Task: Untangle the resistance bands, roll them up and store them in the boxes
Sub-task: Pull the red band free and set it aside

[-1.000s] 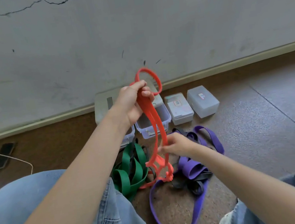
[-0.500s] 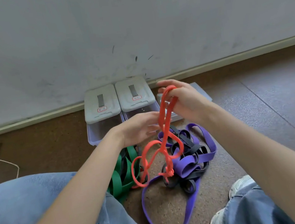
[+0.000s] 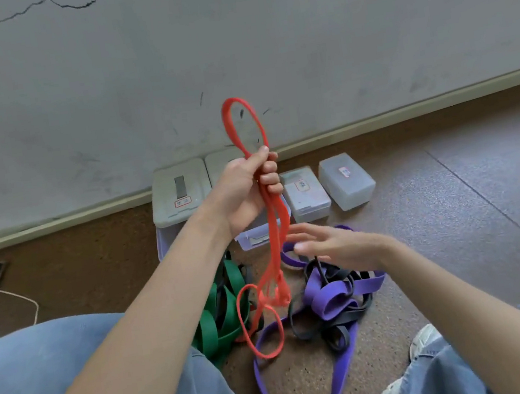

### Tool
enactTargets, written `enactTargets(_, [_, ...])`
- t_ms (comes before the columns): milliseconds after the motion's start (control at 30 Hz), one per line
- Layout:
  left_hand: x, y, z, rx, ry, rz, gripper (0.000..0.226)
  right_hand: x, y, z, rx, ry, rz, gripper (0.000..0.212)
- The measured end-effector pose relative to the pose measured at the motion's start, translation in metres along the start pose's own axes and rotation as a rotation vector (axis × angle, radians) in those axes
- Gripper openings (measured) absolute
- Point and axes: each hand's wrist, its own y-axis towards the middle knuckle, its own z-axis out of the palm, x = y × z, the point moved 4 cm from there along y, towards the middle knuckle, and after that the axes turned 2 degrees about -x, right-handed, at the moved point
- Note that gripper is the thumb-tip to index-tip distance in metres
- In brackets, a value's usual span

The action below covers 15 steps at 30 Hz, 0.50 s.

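**Red band lifted to hang free**

Half a second ago both our hands worked the thin red rubber resistance band [image 3: 273, 228] low over the pile; now our left hand [image 3: 248, 191] clenches it high, and our right hand [image 3: 328, 244] has let go, fingers spread just beside the strands. Hanging, the knot near its lower end [image 3: 277, 294] shows plainly, likely the next thing to loosen. Its long axis runs near vertical, top loop toward the wall, bottom loops above the purple flat bands [image 3: 329, 297] and green bands [image 3: 225, 315]. The translucent plastic boxes [image 3: 346, 181] wait behind.
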Motion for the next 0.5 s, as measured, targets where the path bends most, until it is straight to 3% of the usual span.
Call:
enactTargets(67, [0.001, -0.003, 0.003, -0.012, -0.102, -0.030, 0.024, -0.020, 0.013, 0.016, -0.067, -0.278, 0.026, 0.045])
enactTargets(133, [0.002, -0.005, 0.004, -0.027, -0.165, -0.048, 0.025, -0.031, 0.027, 0.028, -0.190, -0.355, 0.017, 0.047])
enactTargets(200, [0.000, -0.004, -0.001, -0.081, -0.182, -0.046, 0.025, -0.035, 0.035, 0.035, -0.270, -0.408, 0.061, 0.034])
enactTargets(367, [-0.003, -0.002, -0.025, -0.261, -0.116, -0.024, 0.028, -0.031, 0.025, 0.020, -0.368, -0.128, 0.144, 0.003])
enactTargets(467, [-0.005, -0.005, -0.013, -0.193, -0.223, -0.045, 0.029, -0.042, 0.021, 0.036, -0.142, -0.107, 0.253, 0.046])
enactTargets(500, [-0.008, -0.006, -0.006, -0.163, -0.229, -0.046, 0.028, -0.045, 0.024, 0.045, -0.134, -0.087, 0.245, 0.056])
